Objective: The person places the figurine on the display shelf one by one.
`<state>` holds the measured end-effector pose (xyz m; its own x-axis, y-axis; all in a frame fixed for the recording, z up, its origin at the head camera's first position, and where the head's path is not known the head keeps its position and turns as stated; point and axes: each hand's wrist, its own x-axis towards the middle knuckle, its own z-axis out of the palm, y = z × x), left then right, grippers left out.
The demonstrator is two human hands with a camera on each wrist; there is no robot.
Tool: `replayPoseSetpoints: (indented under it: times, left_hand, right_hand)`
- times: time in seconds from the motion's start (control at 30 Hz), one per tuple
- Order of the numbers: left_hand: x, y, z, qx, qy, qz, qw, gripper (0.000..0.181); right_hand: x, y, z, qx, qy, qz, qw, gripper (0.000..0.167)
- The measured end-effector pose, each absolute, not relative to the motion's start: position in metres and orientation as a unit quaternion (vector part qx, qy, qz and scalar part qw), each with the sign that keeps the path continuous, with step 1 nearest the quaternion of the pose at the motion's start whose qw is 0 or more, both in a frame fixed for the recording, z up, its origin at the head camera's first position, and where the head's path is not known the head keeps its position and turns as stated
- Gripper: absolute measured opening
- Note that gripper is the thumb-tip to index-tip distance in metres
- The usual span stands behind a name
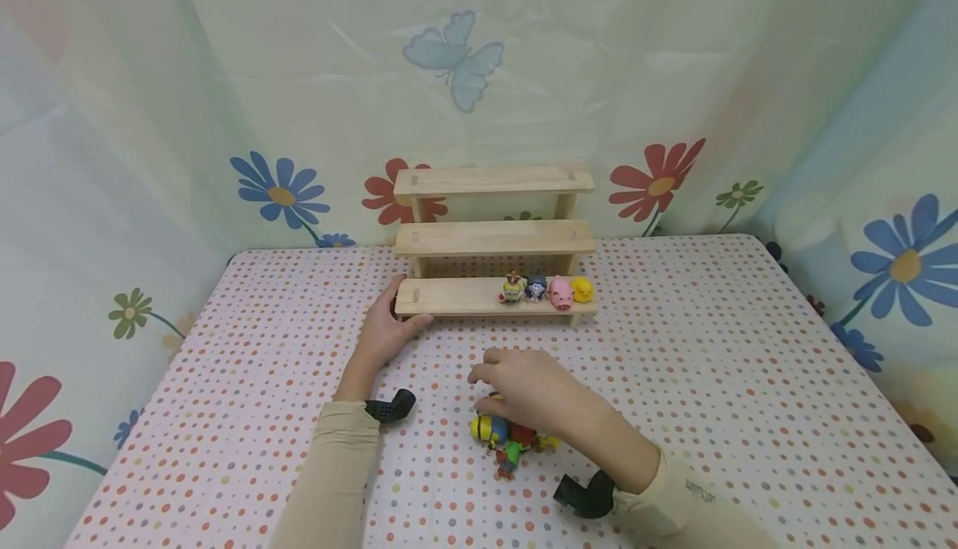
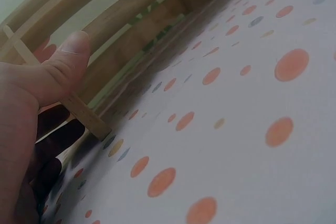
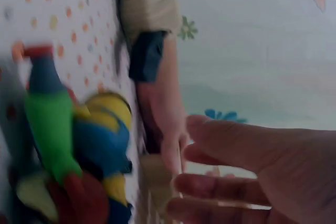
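Observation:
The left hand (image 1: 384, 330) grips the left end of the lowest step of a wooden three-step shelf (image 1: 456, 296), thumb in front and fingers behind; the left wrist view shows this thumb (image 2: 65, 72) against the wood. Above a small pile of toy figures, the right hand (image 1: 535, 387) hovers with fingers apart and nothing between them. In the pile are a yellow and blue figure (image 1: 490, 429) and a green one (image 1: 512, 453). The right wrist view shows the green figure (image 3: 52, 129) beside the yellow and blue figure (image 3: 102, 135), apart from the right hand (image 3: 247, 166).
On the right part of the lowest step stand a crowned figure (image 1: 512, 289), a dark blue and white figure (image 1: 535, 287), a pink pig (image 1: 560, 292) and a yellow duck (image 1: 582, 289). A dotted cloth (image 1: 688, 349) covers the table; a flowered curtain (image 1: 554, 58) hangs behind.

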<state>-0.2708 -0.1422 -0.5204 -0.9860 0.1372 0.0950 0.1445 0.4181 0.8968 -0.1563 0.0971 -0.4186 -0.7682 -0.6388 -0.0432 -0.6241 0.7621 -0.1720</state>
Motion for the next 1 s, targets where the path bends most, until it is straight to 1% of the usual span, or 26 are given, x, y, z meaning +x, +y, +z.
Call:
replayPoseSetpoints:
  times: [0.07, 0.17, 0.3, 0.43, 0.53, 0.73, 0.8, 0.87, 1.0]
  left_hand:
    - [-0.271, -0.142, -0.520, -0.084, -0.842, -0.533, 0.005, 0.095]
    - [-0.272, -0.142, -0.521, -0.083, -0.845, -0.529, 0.007, 0.095]
    - [-0.273, -0.142, -0.521, -0.084, -0.847, -0.525, 0.008, 0.094]
    - [-0.273, -0.142, -0.521, -0.087, -0.844, -0.529, 0.007, 0.094]
    - [-0.272, -0.142, -0.520, -0.087, -0.843, -0.531, 0.006, 0.094]
    - [-0.271, -0.143, -0.521, -0.082, -0.845, -0.529, 0.008, 0.095]
    - [-0.272, -0.143, -0.521, -0.083, -0.847, -0.526, 0.010, 0.095]
    - [-0.272, -0.143, -0.522, -0.082, -0.847, -0.525, 0.010, 0.096]
    - [-0.273, -0.143, -0.522, -0.081, -0.847, -0.525, 0.009, 0.097]
  right_hand:
    - [-0.151, 0.091, -0.423, -0.346, 0.933, -0.067, 0.075, 0.029]
    - [-0.146, 0.087, -0.428, -0.354, 0.929, -0.055, 0.088, 0.032]
    - [-0.142, 0.083, -0.432, -0.361, 0.928, -0.042, 0.084, 0.034]
    - [-0.140, 0.080, -0.436, -0.371, 0.926, -0.021, 0.071, 0.033]
    - [-0.139, 0.079, -0.437, -0.372, 0.926, -0.013, 0.067, 0.030]
    - [-0.137, 0.077, -0.438, -0.374, 0.925, -0.015, 0.063, 0.013]
    - [-0.137, 0.077, -0.438, -0.376, 0.924, -0.016, 0.065, 0.011]
    - [-0.138, 0.078, -0.437, -0.376, 0.923, -0.019, 0.072, 0.011]
    - [-0.143, 0.081, -0.434, -0.367, 0.922, -0.060, 0.104, 0.010]
